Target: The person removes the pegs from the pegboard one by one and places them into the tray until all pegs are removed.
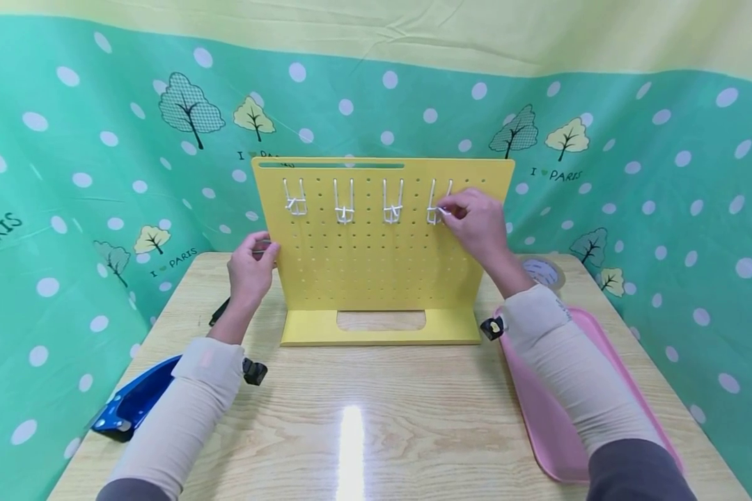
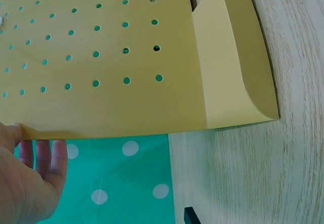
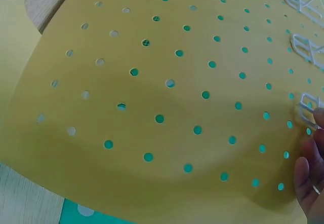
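A yellow pegboard (image 1: pixel 363 264) stands upright on its own base on the wooden table. Several white wire hooks hang in a row along its upper part; the leftmost hook (image 1: pixel 296 207) sits near the slot. My right hand (image 1: pixel 479 219) is at the rightmost hook (image 1: pixel 433 211), pinching its front end between thumb and fingertips; the right wrist view catches that hook (image 3: pixel 306 107) at the frame's edge. At the board's left side, my left hand (image 1: pixel 251 268) grips the edge, thumb in front and fingers (image 2: pixel 58 158) behind.
A pink tray (image 1: pixel 545 424) lies at the right, under my right forearm. Behind it is a roll of tape (image 1: pixel 544 273). At the left, a blue object with metal rivets (image 1: pixel 141 396) is partly hidden by my left sleeve. A polka-dot curtain (image 1: pixel 363 104) encloses the table.
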The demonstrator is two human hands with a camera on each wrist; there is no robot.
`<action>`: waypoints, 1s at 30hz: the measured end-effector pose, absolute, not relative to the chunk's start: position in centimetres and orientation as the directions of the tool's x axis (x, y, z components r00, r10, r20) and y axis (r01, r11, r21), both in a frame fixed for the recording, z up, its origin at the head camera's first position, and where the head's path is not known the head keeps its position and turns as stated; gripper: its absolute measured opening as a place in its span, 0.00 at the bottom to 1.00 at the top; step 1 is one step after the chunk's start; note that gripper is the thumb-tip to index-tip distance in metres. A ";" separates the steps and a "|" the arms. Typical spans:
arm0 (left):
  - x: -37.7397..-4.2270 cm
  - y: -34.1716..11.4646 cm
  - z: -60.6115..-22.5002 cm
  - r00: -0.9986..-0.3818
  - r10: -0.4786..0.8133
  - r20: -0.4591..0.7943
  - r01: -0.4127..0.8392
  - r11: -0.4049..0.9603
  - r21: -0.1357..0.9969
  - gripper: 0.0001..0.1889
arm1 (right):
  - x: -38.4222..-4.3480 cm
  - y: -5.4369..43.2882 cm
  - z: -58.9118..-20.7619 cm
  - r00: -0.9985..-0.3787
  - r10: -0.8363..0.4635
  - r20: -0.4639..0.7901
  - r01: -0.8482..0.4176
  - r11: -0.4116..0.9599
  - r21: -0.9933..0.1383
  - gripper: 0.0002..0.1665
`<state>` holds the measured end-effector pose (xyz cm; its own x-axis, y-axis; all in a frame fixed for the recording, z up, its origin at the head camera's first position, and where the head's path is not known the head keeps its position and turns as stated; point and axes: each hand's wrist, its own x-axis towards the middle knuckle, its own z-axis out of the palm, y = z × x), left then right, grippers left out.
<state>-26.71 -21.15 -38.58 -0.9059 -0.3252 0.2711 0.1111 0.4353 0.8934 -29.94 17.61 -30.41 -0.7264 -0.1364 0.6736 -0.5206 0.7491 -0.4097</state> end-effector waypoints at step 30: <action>-26.7 -21.1 -38.6 -0.901 -0.329 0.283 0.122 0.434 0.893 0.17 | -28.7 18.0 -29.9 -0.670 -0.166 0.723 -0.570 0.739 -0.359 0.06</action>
